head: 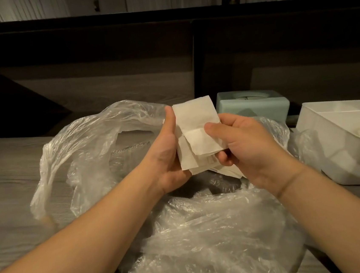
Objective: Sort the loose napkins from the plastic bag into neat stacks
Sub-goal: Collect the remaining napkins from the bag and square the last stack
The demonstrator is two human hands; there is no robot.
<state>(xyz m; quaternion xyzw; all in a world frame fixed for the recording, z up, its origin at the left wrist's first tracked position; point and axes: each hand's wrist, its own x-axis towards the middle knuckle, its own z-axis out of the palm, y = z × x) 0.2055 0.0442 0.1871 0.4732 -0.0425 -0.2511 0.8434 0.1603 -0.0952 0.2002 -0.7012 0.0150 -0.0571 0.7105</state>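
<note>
A small bundle of white folded napkins [196, 130] is held upright above the crumpled clear plastic bag [207, 233] that lies on the wooden table. My left hand [170, 157] grips the bundle's left side, thumb up along its edge. From the right, my right hand [246, 145] pinches the front napkin, thumb on its face and fingers curled behind the lower corner. The napkins sit unevenly, with lower edges fanned out. What is inside the bag below my hands is hidden.
A pale green tissue box [253, 106] stands behind my right hand. A white plastic bin [330, 142] with something pale inside sits at the right. The grey wood-grain table [7, 176] ends at a dark back panel.
</note>
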